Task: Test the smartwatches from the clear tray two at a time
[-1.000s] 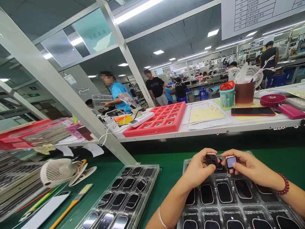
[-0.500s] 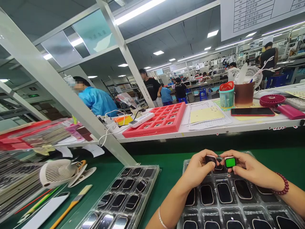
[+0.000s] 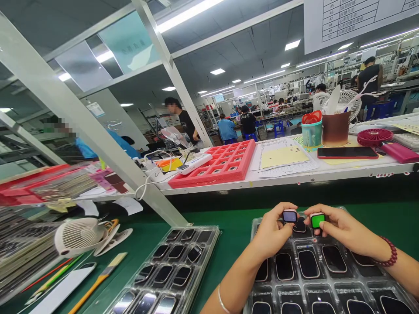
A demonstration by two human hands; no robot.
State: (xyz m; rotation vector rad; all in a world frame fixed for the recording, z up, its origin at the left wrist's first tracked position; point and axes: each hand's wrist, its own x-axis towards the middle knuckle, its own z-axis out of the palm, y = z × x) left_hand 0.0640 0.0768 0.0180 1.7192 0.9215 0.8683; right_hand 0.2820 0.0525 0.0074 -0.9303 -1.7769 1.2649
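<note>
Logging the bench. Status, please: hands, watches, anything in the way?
Left hand holding pale-screened watch. Right hand holding green-screened watch. Tray below. In the way: right thumb, overlapping screen edge.

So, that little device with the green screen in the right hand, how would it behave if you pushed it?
The little device would probably feel stiff, since its boxy casing shows no bending in the right hand. Its smooth-looking screen might be slippery under a fingertip. With its flat face and squarish outline, it would likely slide rather than roll.
</note>
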